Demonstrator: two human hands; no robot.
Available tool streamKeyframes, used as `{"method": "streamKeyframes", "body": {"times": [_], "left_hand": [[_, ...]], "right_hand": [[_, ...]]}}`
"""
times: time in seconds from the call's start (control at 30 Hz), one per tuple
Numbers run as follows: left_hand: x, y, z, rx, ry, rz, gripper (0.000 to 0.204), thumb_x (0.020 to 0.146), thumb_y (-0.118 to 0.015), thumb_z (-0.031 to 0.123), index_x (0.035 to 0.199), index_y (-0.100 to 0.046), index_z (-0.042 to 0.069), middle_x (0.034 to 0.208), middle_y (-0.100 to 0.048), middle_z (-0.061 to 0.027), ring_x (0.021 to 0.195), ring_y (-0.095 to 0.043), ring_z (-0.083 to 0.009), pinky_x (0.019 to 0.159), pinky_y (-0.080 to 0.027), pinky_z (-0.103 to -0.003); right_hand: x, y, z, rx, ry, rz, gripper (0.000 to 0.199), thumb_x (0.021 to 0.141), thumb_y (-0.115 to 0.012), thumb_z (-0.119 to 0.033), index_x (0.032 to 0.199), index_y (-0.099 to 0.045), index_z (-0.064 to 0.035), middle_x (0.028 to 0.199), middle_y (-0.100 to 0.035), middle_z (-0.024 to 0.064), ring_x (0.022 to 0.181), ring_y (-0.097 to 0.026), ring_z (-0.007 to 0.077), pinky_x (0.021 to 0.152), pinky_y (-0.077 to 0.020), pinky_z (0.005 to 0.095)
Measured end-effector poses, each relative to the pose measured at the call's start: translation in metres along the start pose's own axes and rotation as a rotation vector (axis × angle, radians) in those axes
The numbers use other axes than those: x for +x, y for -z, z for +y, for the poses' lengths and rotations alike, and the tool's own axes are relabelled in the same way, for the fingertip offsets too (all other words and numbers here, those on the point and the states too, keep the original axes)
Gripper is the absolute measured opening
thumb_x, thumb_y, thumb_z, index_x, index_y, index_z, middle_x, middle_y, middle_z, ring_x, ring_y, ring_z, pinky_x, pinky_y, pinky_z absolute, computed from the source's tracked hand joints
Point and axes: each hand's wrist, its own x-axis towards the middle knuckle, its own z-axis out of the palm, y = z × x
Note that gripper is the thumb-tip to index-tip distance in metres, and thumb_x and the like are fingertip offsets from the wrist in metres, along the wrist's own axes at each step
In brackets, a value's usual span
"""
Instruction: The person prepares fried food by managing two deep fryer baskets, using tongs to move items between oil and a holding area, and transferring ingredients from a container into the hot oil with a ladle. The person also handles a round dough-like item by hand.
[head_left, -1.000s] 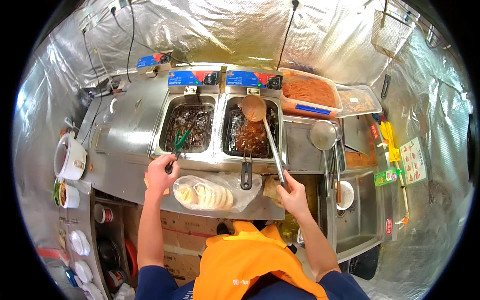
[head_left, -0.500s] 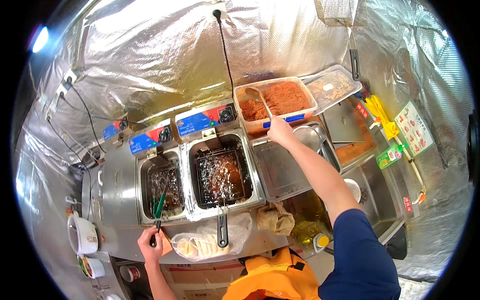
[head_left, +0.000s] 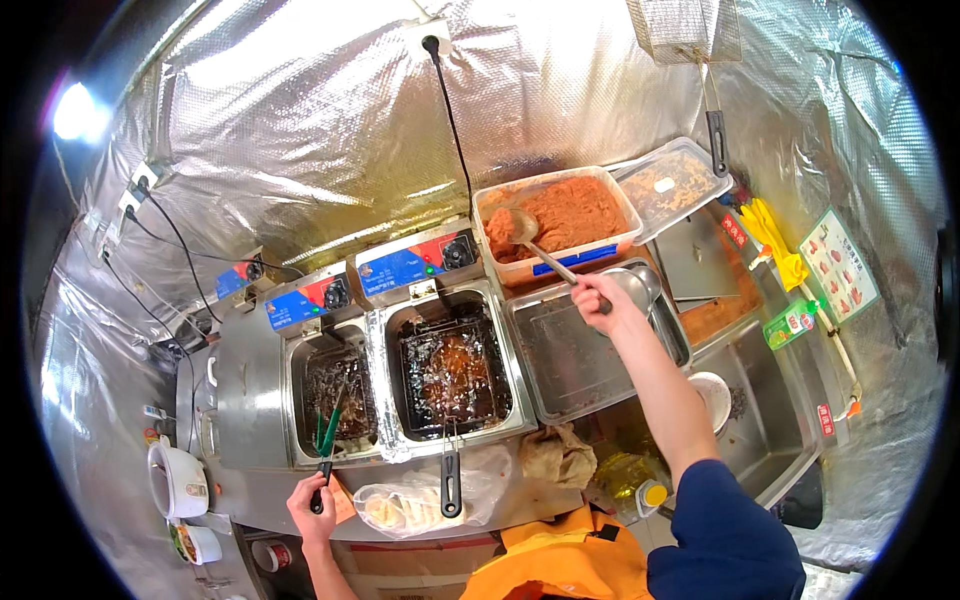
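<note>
My left hand (head_left: 312,508) grips the black handle of green-tipped tongs (head_left: 329,435), whose tips reach over the left fryer (head_left: 290,400). My right hand (head_left: 602,302) is closed round the handle of a metal ladle (head_left: 556,266). The ladle's bowl rests at the reddish-orange crumbly mix (head_left: 580,210) inside a clear plastic tub (head_left: 636,222). Dark oil bubbles in the right fryer (head_left: 525,400), around brownish food (head_left: 455,365). A frying basket's black handle (head_left: 451,485) sticks out over that fryer's front edge.
A metal tray (head_left: 560,350) lies right of the fryers. On the front ledge are a plastic bag of pale food (head_left: 410,510) and a crumpled cloth (head_left: 556,458). An oil jug (head_left: 640,480), a sink (head_left: 765,430) and a white bowl (head_left: 712,395) are at right. The tub's lid (head_left: 685,185) lies behind.
My right hand has drawn back toward me and to the right, and the ladle's bowl has shifted nearer within the tub. My left hand keeps the tongs at the left fryer.
</note>
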Motion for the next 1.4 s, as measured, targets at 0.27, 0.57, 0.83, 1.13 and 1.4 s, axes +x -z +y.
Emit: {"method": "streamKeyframes", "body": {"times": [0.27, 0.57, 0.83, 1.13, 1.4], "left_hand": [[0.002, 0.003, 0.002, 0.000, 0.005, -0.019, 0.013, 0.081, -0.066, -0.002, 0.093, -0.071, -0.005, 0.097, -0.075, -0.0204, 0.087, -0.074, -0.0313, 0.080, -0.057, -0.036], [-0.004, 0.006, -0.001, -0.009, -0.027, 0.004, 0.015, 0.079, -0.067, -0.001, 0.093, -0.072, -0.006, 0.096, -0.075, -0.0201, 0.089, -0.075, -0.0319, 0.083, -0.057, -0.037], [-0.004, 0.002, -0.008, -0.009, -0.105, 0.054, 0.010, 0.080, -0.069, -0.001, 0.089, -0.070, -0.002, 0.091, -0.074, -0.0167, 0.073, -0.072, -0.0265, 0.067, -0.056, -0.032], [-0.003, 0.000, -0.018, -0.037, -0.103, 0.055, 0.011, 0.079, -0.069, 0.000, 0.090, -0.071, -0.002, 0.092, -0.074, -0.0167, 0.076, -0.072, -0.0274, 0.070, -0.057, -0.033], [-0.011, 0.005, -0.019, -0.037, -0.018, 0.045, 0.011, 0.081, -0.068, 0.001, 0.090, -0.071, -0.003, 0.095, -0.075, -0.0180, 0.084, -0.074, -0.0307, 0.077, -0.057, -0.035]], "right_hand": [[-0.043, -0.023, 0.065, -0.590, 0.453, 0.213, 0.003, 0.100, -0.058, -0.009, 0.103, -0.060, -0.0090, 0.071, -0.054, 0.0003, 0.049, -0.050, 0.0079, 0.039, -0.0393, 0.0242], [-0.045, -0.032, 0.065, -0.204, 0.422, 0.085, 0.009, 0.102, -0.058, -0.013, 0.095, -0.053, -0.0116, 0.072, -0.054, 0.0003, 0.051, -0.048, 0.0062, 0.043, -0.0362, 0.0209], [-0.028, 0.005, 0.043, 0.423, 0.110, -0.461, 0.023, 0.106, -0.051, -0.018, 0.100, -0.049, 0.0037, 0.072, -0.054, 0.0025, 0.050, -0.051, 0.0099, 0.043, -0.0468, 0.0258], [-0.028, 0.005, 0.051, 0.228, 0.169, -0.319, 0.022, 0.103, -0.057, -0.018, 0.095, -0.054, 0.0018, 0.070, -0.052, 0.0015, 0.050, -0.051, 0.0090, 0.042, -0.0457, 0.0247], [-0.044, -0.034, 0.067, -0.105, 0.403, 0.092, 0.016, 0.101, -0.058, -0.016, 0.088, -0.050, -0.0103, 0.067, -0.048, -0.0013, 0.049, -0.043, 0.0064, 0.041, -0.0350, 0.0214]]}}
